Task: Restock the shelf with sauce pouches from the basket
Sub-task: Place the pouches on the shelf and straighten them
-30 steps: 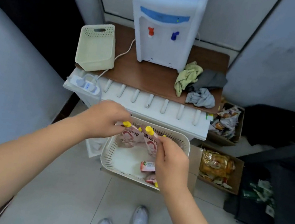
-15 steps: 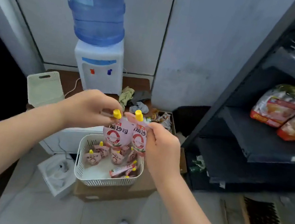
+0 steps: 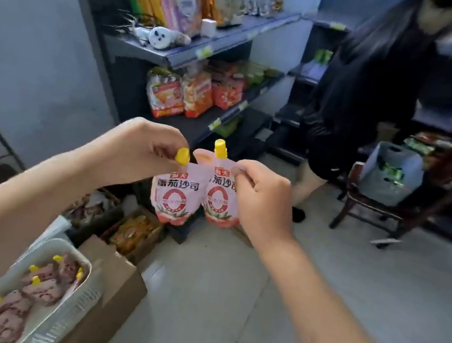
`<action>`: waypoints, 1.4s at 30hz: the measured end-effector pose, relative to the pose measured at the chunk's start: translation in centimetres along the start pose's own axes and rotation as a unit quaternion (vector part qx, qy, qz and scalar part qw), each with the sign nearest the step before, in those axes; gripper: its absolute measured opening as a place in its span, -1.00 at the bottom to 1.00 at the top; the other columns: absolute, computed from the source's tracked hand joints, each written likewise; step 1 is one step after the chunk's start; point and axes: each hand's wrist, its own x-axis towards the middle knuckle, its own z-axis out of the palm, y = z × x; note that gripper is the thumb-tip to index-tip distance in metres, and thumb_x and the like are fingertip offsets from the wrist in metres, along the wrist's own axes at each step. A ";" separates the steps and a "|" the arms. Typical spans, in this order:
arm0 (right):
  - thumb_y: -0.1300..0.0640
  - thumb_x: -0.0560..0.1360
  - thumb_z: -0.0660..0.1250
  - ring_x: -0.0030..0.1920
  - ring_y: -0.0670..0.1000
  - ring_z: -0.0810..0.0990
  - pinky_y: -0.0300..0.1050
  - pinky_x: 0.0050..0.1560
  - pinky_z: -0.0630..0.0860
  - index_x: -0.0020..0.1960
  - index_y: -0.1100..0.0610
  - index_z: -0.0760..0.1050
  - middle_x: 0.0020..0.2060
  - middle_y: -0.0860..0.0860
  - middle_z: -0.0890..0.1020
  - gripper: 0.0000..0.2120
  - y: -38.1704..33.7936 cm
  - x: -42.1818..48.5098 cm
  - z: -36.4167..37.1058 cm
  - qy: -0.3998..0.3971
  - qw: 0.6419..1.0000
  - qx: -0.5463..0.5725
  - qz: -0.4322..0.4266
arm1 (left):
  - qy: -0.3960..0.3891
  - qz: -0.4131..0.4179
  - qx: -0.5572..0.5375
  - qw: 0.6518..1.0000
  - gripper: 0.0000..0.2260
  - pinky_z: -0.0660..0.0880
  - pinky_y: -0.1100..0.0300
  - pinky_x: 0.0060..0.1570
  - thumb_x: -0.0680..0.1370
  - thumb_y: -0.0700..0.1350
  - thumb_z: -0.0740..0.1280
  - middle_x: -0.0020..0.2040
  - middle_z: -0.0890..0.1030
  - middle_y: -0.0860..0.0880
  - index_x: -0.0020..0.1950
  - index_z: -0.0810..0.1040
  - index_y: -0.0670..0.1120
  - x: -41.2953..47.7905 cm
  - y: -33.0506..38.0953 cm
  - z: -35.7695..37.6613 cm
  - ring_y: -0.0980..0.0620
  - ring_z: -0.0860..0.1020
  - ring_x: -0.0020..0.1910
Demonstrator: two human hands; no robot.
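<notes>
My left hand [image 3: 139, 148] pinches the top of a pink sauce pouch [image 3: 174, 198] by its yellow cap. Beside it, my right hand [image 3: 262, 197] pinches the upper edge of a second pink pouch [image 3: 218, 198] whose yellow cap stands upright. Both pouches hang side by side at chest height, in front of the dark shelf unit [image 3: 179, 54]. The white basket [image 3: 75, 300] sits at the lower left on a cardboard box, with several more yellow-capped pouches lying in it.
The shelf's boards carry snack packets and boxes. A person in black [image 3: 367, 84] stands to the right by a wooden chair [image 3: 411, 210] holding a bag. Open cartons of snacks [image 3: 135, 234] lie on the floor below the shelf. Pale tiled floor spreads to the right.
The view has swung right from the water dispenser to the shelves. Both hands have carried the two pouches up and away from the basket, which now lies at the lower left.
</notes>
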 end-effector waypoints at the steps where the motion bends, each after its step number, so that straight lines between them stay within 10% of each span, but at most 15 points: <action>1: 0.19 0.59 0.32 -0.27 -0.01 0.60 0.04 -0.27 0.54 -0.04 0.09 0.68 -0.29 -0.05 0.67 -0.84 1.2 -0.2 -3.4 0.032 0.999 -0.015 0.018 | -0.020 0.025 -0.008 0.999 -0.84 0.62 -0.02 -0.14 0.46 -0.19 0.55 -0.17 0.69 0.04 -0.08 0.67 0.06 2.2 2.4 1.8 -0.01 0.64 -0.21; 19: 0.22 0.57 0.33 -0.32 0.09 0.59 0.07 -0.36 0.47 -0.16 0.20 0.61 -0.35 0.08 0.64 -0.84 16.3 -18.8 -59.7 0.404 0.828 -0.336 0.196 | -0.194 0.413 -0.130 0.880 -0.84 0.60 0.24 -0.15 0.52 -0.13 0.49 -0.12 0.69 0.13 0.06 0.64 0.05 23.8 53.2 38.2 0.17 0.66 -0.15; 29: 0.15 0.60 0.33 -0.26 0.02 0.64 0.06 -0.31 0.57 -0.04 0.13 0.65 -0.28 0.00 0.68 -0.86 22.6 -25.3 -76.7 0.505 0.718 -0.374 0.298 | -0.330 0.552 -0.198 0.740 -0.92 0.61 -0.07 -0.15 0.52 -0.12 0.50 -0.20 0.68 0.03 -0.07 0.62 0.00 31.1 75.6 56.1 0.08 0.66 -0.20; 36: 0.17 0.61 0.35 -0.30 -0.08 0.63 -0.02 -0.35 0.55 -0.05 0.14 0.66 -0.29 -0.02 0.68 -0.87 27.4 -22.8 -87.7 0.550 0.653 -0.415 0.316 | -0.402 0.594 -0.241 0.654 -0.93 0.56 -0.04 -0.27 0.53 -0.16 0.48 -0.21 0.66 -0.13 -0.07 0.63 -0.13 39.8 88.9 63.5 -0.14 0.63 -0.22; 42: 0.15 0.60 0.35 -0.16 0.04 0.69 0.12 -0.16 0.63 -0.01 0.16 0.68 -0.18 0.05 0.73 -0.85 32.1 -19.5 -97.0 0.602 0.621 -0.405 0.298 | -0.427 0.598 -0.289 0.614 -0.85 0.46 0.18 -0.28 0.49 -0.13 0.51 -0.23 0.64 -0.15 -0.09 0.63 -0.19 46.9 100.1 68.0 0.06 0.54 -0.27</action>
